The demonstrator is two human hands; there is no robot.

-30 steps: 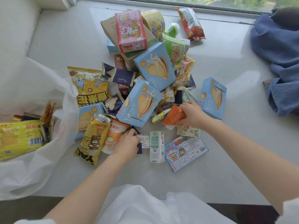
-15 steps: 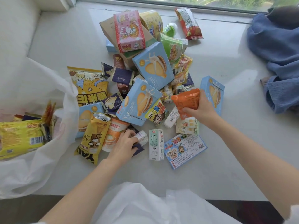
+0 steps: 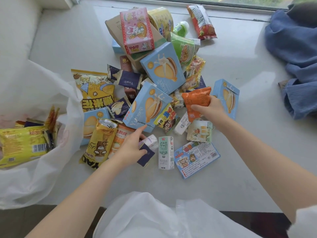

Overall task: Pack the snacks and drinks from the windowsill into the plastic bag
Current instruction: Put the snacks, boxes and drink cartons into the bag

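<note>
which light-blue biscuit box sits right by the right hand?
The light-blue box alone at the pile's right edge, just behind the right hand; the other blue boxes lie further left.

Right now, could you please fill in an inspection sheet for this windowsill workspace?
Surface: pale windowsill, mostly bare around a central heap.
Job's things: snack pile of boxes and packets; milk carton lying flat; plastic bag open at left, yellow packet already inside.
Clutter: blue cloth bunched at far right.
Hands: right hand shut on an orange packet, lifted above the pile; left hand shut on a dark blue packet, forefinger extended.
Cables: nothing seen.
Surroundings: window along the far edge, white wall at left, white cloth nearest the camera.
</note>
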